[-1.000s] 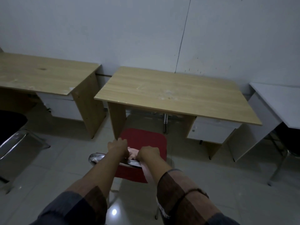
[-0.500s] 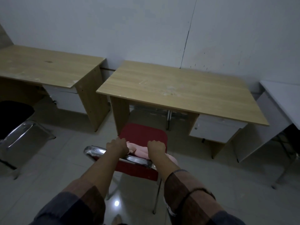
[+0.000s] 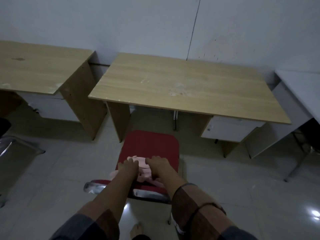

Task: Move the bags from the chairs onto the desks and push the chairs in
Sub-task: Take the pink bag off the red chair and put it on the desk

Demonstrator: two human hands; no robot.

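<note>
Both hands [image 3: 143, 166] on pink bag [image 3: 143, 172]

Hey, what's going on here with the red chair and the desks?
A person is reaching both hands, left hand and right hand, down onto a pink bag lying on the seat of the red chair. The chair stands pulled out in front of the middle wooden desk. The bag is not yet lifted, and whether the hands grip it is unclear.
</note>
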